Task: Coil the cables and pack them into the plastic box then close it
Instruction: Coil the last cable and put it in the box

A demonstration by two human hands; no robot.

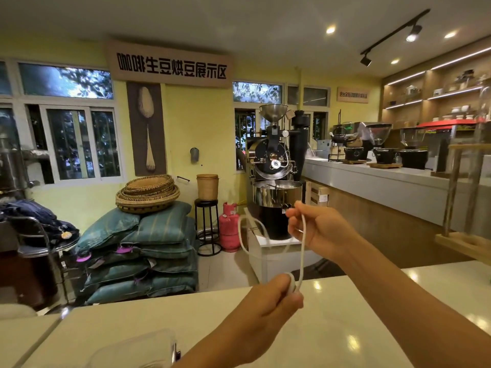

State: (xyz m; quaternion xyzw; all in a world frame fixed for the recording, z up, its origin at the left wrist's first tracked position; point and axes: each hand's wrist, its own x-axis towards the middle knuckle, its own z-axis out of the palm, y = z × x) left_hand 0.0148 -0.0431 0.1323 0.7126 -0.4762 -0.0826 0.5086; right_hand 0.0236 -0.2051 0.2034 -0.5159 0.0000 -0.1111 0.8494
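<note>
A white cable (303, 251) hangs in the air between my two hands above the pale countertop (345, 328). My left hand (268, 312) grips the lower part of the cable, where a small coil bulges between thumb and fingers. My right hand (318, 229) is raised higher and pinches the cable's upper part. From the right hand a loose loop swings out to the left. A clear plastic box (138, 349) lies blurred at the bottom edge of the view, near my left forearm.
The countertop's far edge drops to the floor, where stacked green sacks (148, 251) with woven baskets, a pink gas cylinder (229, 227) and a coffee roaster (273, 168) stand. A wooden stand (462, 208) rises at the right of the counter.
</note>
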